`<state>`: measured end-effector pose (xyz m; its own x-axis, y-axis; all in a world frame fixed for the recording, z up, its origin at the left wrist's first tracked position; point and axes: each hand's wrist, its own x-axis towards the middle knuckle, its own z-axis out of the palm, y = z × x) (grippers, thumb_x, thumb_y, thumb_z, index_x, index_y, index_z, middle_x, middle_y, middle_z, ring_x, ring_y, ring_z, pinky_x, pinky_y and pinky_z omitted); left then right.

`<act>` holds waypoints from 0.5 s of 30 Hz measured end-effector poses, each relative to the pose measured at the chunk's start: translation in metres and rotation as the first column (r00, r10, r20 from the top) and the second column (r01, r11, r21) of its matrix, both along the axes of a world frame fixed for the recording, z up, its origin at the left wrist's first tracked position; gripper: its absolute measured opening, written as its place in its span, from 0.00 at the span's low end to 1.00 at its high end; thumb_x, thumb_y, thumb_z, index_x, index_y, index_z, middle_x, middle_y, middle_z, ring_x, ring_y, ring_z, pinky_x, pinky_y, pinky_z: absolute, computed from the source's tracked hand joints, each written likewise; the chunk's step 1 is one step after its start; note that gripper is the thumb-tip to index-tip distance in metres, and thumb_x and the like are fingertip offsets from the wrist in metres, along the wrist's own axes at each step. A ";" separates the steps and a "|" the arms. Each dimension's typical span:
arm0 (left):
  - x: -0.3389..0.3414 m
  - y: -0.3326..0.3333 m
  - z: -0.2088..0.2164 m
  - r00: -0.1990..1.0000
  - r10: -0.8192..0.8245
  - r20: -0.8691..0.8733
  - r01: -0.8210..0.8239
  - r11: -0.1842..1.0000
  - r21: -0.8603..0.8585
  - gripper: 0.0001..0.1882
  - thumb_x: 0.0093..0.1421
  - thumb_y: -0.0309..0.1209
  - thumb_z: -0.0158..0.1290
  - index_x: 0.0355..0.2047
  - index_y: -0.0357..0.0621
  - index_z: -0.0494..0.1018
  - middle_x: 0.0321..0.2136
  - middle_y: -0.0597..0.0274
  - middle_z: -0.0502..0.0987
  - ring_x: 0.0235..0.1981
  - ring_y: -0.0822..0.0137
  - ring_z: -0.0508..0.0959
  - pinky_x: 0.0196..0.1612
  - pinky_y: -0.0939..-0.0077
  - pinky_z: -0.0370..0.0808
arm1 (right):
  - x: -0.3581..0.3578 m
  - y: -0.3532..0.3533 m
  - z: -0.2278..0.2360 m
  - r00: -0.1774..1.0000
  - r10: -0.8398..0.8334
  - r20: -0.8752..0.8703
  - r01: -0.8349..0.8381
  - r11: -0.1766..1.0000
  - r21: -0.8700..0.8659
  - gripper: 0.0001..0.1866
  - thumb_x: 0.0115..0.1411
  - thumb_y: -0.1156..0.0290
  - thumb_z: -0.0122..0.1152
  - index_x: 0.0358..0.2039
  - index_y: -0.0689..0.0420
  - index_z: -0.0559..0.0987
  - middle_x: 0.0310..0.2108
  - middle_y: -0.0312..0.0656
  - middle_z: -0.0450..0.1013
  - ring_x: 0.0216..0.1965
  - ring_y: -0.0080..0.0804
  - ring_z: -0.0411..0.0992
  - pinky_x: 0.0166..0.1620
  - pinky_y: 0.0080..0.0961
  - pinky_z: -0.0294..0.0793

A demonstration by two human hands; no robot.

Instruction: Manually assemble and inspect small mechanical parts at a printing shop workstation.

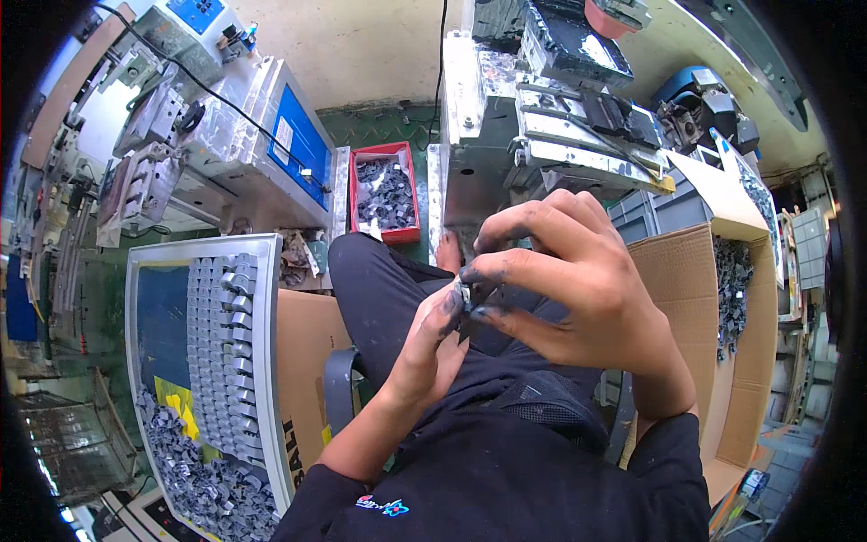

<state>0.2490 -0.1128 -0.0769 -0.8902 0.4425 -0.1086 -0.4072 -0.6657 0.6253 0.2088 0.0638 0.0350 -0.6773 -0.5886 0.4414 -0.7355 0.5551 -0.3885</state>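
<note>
My left hand [432,343] is closed, thumb and fingers pinching a small dark grey part [467,296] in front of my lap. A light spot shows on this part, but most of it is hidden by my fingers. My right hand [578,271] reaches in from the right, its thumb and fingertips closed at the same part. Dark smudges cover the fingertips of both hands. To my left, a white-rimmed tray [271,361] bears neat rows of grey plastic pieces [213,343] and a loose heap of similar pieces [212,492].
A red box [412,194] of dark pieces stands on the floor ahead, between two metal machines [262,135]. At my right is an open cardboard box [673,271] with more pieces [733,294] inside. Cardboard [307,361] stands beside the tray.
</note>
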 end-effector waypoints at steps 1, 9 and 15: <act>-0.001 0.000 -0.002 1.000 0.001 0.003 -0.001 1.000 0.002 0.38 0.63 0.54 0.53 0.60 0.33 0.64 0.55 0.57 0.71 0.60 0.68 0.68 0.64 0.70 0.61 | -0.002 0.000 -0.002 0.999 -0.002 -0.033 0.004 0.998 0.058 0.17 0.42 0.70 0.71 0.36 0.54 0.81 0.42 0.36 0.74 0.40 0.34 0.71 0.41 0.30 0.65; -0.008 -0.011 -0.032 0.998 0.053 -0.023 -0.053 0.998 -0.014 0.29 0.68 0.49 0.47 0.62 0.42 0.64 0.59 0.57 0.69 0.63 0.62 0.67 0.67 0.60 0.59 | -0.016 -0.014 -0.031 1.000 0.020 -0.022 -0.019 0.999 0.033 0.20 0.37 0.69 0.76 0.35 0.53 0.82 0.41 0.35 0.74 0.36 0.34 0.69 0.39 0.30 0.63; -0.001 -0.021 -0.047 0.979 0.194 0.065 -0.194 0.981 -0.006 0.29 0.68 0.51 0.47 0.60 0.42 0.65 0.58 0.55 0.70 0.62 0.62 0.68 0.65 0.61 0.62 | -0.024 -0.023 -0.046 0.994 0.097 0.049 -0.100 0.994 0.047 0.19 0.41 0.70 0.72 0.36 0.54 0.80 0.41 0.37 0.74 0.41 0.35 0.71 0.41 0.31 0.66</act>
<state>0.2477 -0.1341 -0.1243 -0.9502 0.2618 -0.1690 -0.3099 -0.7366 0.6012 0.1845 0.0412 -0.0107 -0.6342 -0.6735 0.3797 -0.7692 0.5000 -0.3979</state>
